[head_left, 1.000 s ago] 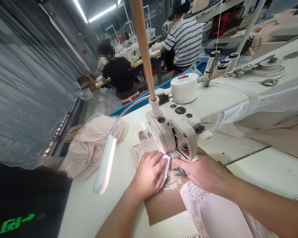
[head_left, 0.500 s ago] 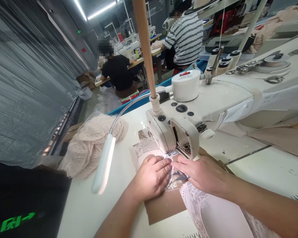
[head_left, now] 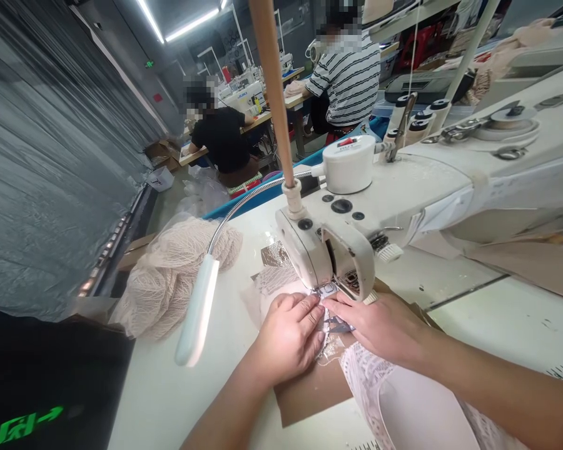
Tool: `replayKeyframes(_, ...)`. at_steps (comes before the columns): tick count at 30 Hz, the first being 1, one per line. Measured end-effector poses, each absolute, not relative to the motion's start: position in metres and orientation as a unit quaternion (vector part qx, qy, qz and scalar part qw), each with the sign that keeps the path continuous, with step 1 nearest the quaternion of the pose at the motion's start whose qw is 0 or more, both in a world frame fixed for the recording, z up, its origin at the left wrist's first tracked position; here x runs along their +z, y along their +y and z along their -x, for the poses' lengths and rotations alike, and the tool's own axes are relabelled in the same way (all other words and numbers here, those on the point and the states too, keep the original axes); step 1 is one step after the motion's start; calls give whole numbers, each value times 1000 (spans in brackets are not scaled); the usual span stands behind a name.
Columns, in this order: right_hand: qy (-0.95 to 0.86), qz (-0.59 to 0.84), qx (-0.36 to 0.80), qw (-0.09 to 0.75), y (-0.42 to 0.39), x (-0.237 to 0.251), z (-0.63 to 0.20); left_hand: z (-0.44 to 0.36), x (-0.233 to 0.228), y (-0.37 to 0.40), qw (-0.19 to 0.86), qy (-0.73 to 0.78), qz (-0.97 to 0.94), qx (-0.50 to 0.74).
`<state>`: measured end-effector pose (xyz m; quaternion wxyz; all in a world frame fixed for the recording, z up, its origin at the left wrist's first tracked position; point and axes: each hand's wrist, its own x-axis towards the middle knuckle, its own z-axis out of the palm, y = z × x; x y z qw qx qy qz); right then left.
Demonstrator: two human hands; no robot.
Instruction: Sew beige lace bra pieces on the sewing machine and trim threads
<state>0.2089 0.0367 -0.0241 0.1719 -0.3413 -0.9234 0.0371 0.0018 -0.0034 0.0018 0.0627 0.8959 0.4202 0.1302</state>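
A white sewing machine [head_left: 403, 187] stands on a pale table [head_left: 178, 387]. My left hand [head_left: 288, 337] lies flat on pale lace fabric [head_left: 276, 278] just left of the presser foot [head_left: 327, 290], fingers together and pressing the cloth down. My right hand [head_left: 380, 325] rests on the same fabric at the right of the foot, its fingertips close to the needle area. A small metal snip [head_left: 338, 325] shows between the two hands. More white lace [head_left: 370, 381] trails toward me under my right forearm, over a brown paper sheet [head_left: 309, 387].
A gooseneck lamp [head_left: 194, 312] hangs over the table's left part. A heap of beige lace [head_left: 169, 275] sits at the left edge. A wooden pole [head_left: 272, 87] rises from the machine. Two other people [head_left: 220, 134] sit at machines farther back.
Both hands have shifted slightly at the presser foot; the left hand's fingers slid a little toward me on the fabric. The folded lace edge seen a second ago now lies flat.
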Motion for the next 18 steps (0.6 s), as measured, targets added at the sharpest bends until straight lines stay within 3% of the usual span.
replayKeyframes(9, -948, 268, 63, 157, 37, -17, -215, 2, 3, -2, 66, 406, -900, 142)
replayKeyframes(18, -941, 286, 59, 170, 35, -16, -213, 0, 4, -3, 68, 417, -894, 147)
